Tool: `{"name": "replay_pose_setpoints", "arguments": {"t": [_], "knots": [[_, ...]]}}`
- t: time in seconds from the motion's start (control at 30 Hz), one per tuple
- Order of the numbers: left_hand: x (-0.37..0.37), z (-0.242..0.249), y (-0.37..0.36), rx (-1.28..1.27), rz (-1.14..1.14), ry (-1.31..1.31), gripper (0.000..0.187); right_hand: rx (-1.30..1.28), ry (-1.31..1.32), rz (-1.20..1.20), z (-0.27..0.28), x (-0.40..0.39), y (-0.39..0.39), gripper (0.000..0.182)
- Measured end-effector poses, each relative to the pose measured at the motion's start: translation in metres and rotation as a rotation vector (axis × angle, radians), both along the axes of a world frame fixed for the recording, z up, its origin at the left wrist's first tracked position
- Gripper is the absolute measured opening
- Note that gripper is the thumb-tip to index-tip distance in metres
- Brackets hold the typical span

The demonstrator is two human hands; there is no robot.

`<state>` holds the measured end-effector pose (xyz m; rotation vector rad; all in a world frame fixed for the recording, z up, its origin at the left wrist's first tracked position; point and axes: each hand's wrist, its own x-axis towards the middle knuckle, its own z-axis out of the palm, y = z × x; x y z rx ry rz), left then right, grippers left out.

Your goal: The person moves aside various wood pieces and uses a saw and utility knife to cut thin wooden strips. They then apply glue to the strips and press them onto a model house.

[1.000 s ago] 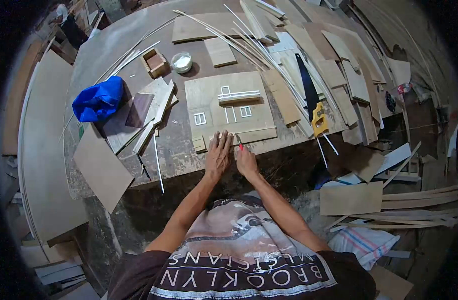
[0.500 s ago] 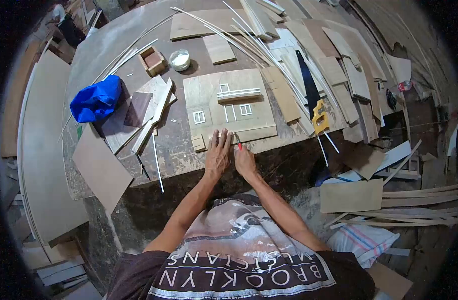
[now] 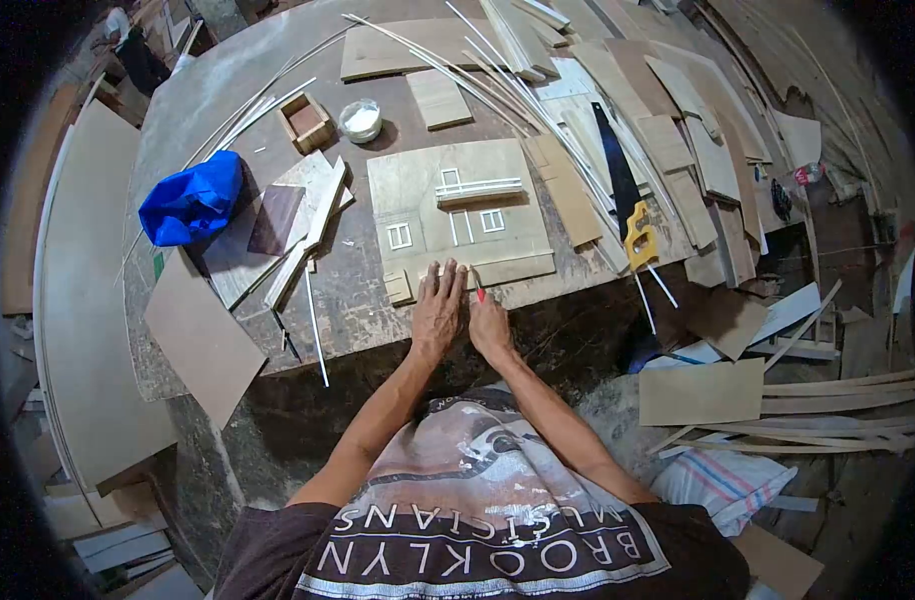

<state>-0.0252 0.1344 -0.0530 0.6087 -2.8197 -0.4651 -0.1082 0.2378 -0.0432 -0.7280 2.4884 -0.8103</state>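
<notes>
My left hand (image 3: 437,312) lies with its fingers stretched out over the near edge of a plywood panel (image 3: 418,190). Beside it, my right hand (image 3: 490,326) is closed around a slim red-handled tool (image 3: 481,294), whose tip meets the panel's near edge close to my left fingertips; its exact kind is too small to make out. Small white window frames (image 3: 493,220) and a white-railed ledge (image 3: 478,191) sit on the panel. Along its near side runs a wooden strip (image 3: 513,268), partly hidden by my hands. A small wood piece (image 3: 397,287) is left of my left fingers.
A handsaw (image 3: 618,180) with a yellow handle lies to the right among wood strips and boards. At the left are a blue plastic bag (image 3: 191,197) and wood offcuts (image 3: 313,220). A small wooden box (image 3: 306,122) and a tub of white stuff (image 3: 361,121) stand behind.
The panel has shifted very slightly to the right. Both hands hold nearly the same place, and the red-handled tool stays in my right hand.
</notes>
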Motion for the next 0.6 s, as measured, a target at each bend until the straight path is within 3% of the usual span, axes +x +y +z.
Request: {"name": "replay_pose_setpoints", "arguments": {"t": [0.6], "knots": [[-0.001,0.012,0.001,-0.043,0.005,0.026,0.052,-0.027,0.012,0.019,0.009,0.003,-0.001,0.03]]}}
